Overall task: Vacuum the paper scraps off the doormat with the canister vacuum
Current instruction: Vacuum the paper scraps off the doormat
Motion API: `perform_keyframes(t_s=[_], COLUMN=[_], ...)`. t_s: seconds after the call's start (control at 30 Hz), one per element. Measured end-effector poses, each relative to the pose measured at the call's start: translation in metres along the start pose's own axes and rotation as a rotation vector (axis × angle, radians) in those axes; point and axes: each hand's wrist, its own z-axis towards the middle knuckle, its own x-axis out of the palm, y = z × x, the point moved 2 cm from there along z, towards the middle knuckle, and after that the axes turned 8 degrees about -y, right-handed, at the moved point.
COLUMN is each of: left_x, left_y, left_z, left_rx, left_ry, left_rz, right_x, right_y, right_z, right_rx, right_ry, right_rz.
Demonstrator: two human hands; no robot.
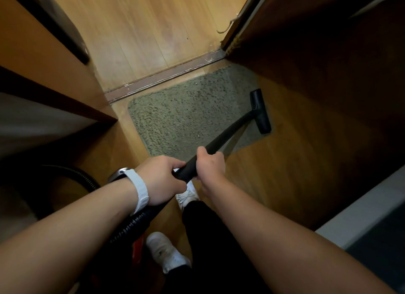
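A grey-green shaggy doormat (pixel 188 109) lies on the wooden floor just inside a door threshold. The black vacuum wand (pixel 228 134) runs from my hands to a black floor nozzle (pixel 260 111) that sits at the mat's right edge. My left hand (pixel 163 179) grips the wand's near end where the ribbed hose (pixel 129 225) joins. My right hand (pixel 210 163) grips the wand just ahead of it. One small pale scrap (pixel 198 136) shows on the mat near its front edge.
A metal threshold strip (pixel 166 77) crosses the floor beyond the mat. A dark wooden door (pixel 317 42) stands at the right, wooden furniture (pixel 43 59) at the left. My white shoes (pixel 166 252) stand behind the mat. The hose loops off to the left (pixel 83 177).
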Motion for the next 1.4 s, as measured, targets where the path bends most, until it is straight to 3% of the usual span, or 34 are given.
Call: perform_keyframes(t_s=[0.63,1.4], left_x=[-0.012,-0.039], left_y=[-0.029,-0.041], left_z=[0.025,0.012], left_rx=[0.005,-0.029], left_ry=[0.05,0.071], left_rz=[0.02,0.107], right_x=[-0.007,-0.002], right_y=[0.03,0.037], right_z=[0.018,0.01], right_rx=[-0.038,0.111], right_ry=[0.012,0.143], right_rz=[-0.154,0.01])
